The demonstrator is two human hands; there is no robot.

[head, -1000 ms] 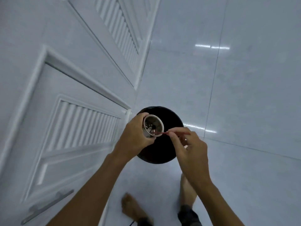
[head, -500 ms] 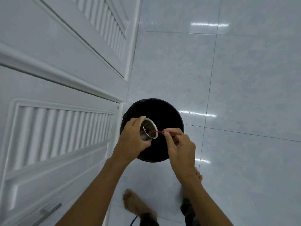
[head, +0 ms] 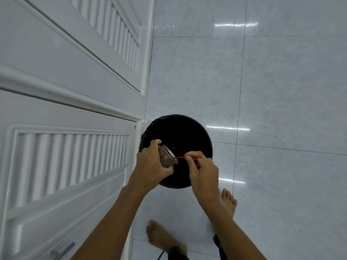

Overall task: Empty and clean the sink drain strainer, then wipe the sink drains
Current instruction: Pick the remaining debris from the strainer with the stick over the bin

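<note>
Scraps could miss the black bin (head: 187, 136) and land on the floor tiles (head: 281, 91) if the strainer (head: 167, 155) drifts past the rim, or the thin red stick (head: 179, 157) could slip and flick muck out. The left hand (head: 152, 166) wraps its grip around the strainer, tipped sideways over the bin's mouth. The right hand (head: 203, 170) pinches the stick, its tip at the strainer's opening.
</note>
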